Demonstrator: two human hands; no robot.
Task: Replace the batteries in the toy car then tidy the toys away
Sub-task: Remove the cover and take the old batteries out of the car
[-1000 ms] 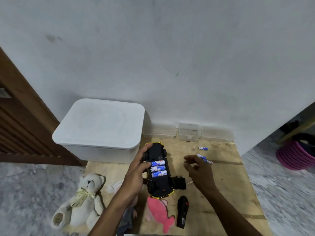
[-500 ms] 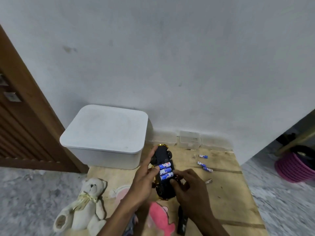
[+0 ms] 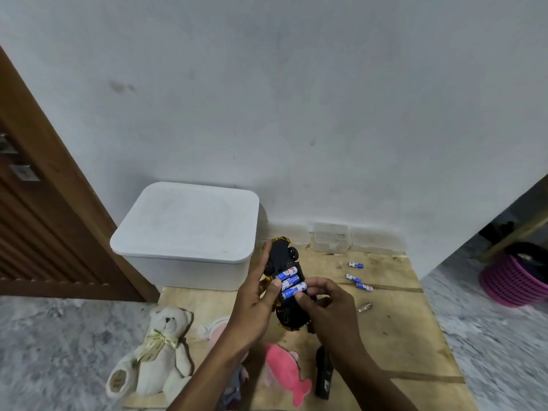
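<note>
Firstly, at the lower left of the frame we note a teddy bear (image 3: pixel 160 348) lying on the floor. Above it is a lidded white storage box (image 3: pixel 189 226). Neither is in hand.

At centre, the left hand (image 3: pixel 252 307) grips the toy car (image 3: pixel 281 253), which is turned underside up over the wooden board (image 3: pixel 394 330), just right of the box. The left fingers are curled round the car's left flank, with one finger stretched toward its far end. The thumb rests on the left ends of the fitted batteries (image 3: pixel 292 280), three of which lie side by side in the open bay.

We judge the car to be a light, rigid plastic shell, smooth enough to twist in the palm. The sound hold is across the body between the wheels, clear of the bay. The cells are small, hard and round, and likely to roll or spring out under uneven pressure.

Immediately right, the right hand (image 3: pixel 332 310) is bent over the bay, its thumb and curled fingertips pinching the nearest battery (image 3: pixel 292 292) at its right end. Whether that cell is fully seated we cannot tell.

Further right, loose batteries (image 3: pixel 355 265) lie scattered on the board, well apart from both hands. At the right edge stands a pink basket (image 3: pixel 510 280).
</note>
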